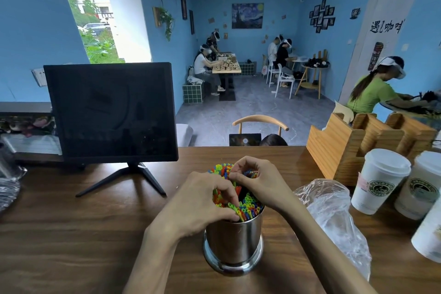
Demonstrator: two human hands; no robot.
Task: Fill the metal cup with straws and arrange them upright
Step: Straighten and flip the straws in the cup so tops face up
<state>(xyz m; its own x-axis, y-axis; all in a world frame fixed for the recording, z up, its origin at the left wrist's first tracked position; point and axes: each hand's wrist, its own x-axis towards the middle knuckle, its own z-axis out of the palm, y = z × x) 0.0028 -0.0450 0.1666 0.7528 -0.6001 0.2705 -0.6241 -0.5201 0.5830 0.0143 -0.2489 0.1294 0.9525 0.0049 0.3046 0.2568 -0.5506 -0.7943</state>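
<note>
the room was a café with sky-blue walls, a grey floor, a bright window on the left and a round ceiling lamp; several people sat working at small tables farther back. nearest the camera ran a wide tabletop (71, 234) of dark brown wood with a streaked grain and a dull sheen. on its left stood a flat black monitor (111, 112), screen dark, on a splayed three-legged foot. at the right edge sat a slatted organiser of pale wood (338, 148), and in front of it white paper cups (379, 181) with domed lids and round green logos. between those and the centre lay a crumpled clear plastic bag (334, 217), glossy and wrinkled.

near the front middle of the tabletop stood the metal cup (235, 243), a polished steel cylinder with a flared foot that mirrored the wood. it was packed with straws (248, 207) in red, yellow, green and blue, thin plastic tubes with their open ends showing; some rose higher at the far side.

the left hand (202, 200) lay over the cup's near-left rim, fingers curled down among the straw tips and pinching some. the right hand (257, 179) was arched over the taller bunch, fingertips drawn together on straw ends.
</note>
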